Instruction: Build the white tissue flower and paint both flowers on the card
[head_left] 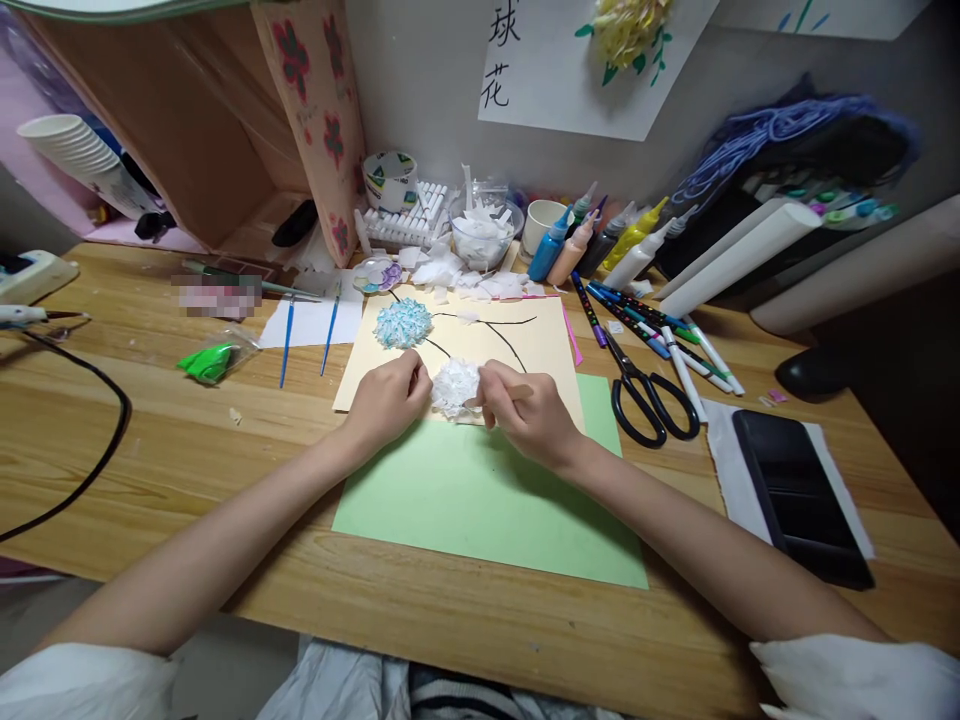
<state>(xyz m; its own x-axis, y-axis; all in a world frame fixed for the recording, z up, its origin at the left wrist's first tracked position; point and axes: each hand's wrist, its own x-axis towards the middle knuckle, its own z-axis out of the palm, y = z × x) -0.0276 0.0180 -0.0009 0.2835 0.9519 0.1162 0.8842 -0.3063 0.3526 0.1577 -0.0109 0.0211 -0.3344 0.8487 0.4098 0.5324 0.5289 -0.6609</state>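
Note:
On a cream sheet with thin dark drawn stems lies a round white flower of crumpled paper pieces. My left hand rests closed at its left edge; whatever its fingertips hold, if anything, is hidden. From the other side my right hand grips a small flat wooden stick, its fingertips at the flower's right edge. A blue-and-white paper flower sits further up the sheet. Beneath the cream sheet is a green sheet.
Behind the sheets are torn white paper pieces, a clear bowl of scraps and several paint bottles. Black-handled scissors, markers and a black phone lie right. Two blue brushes lie left.

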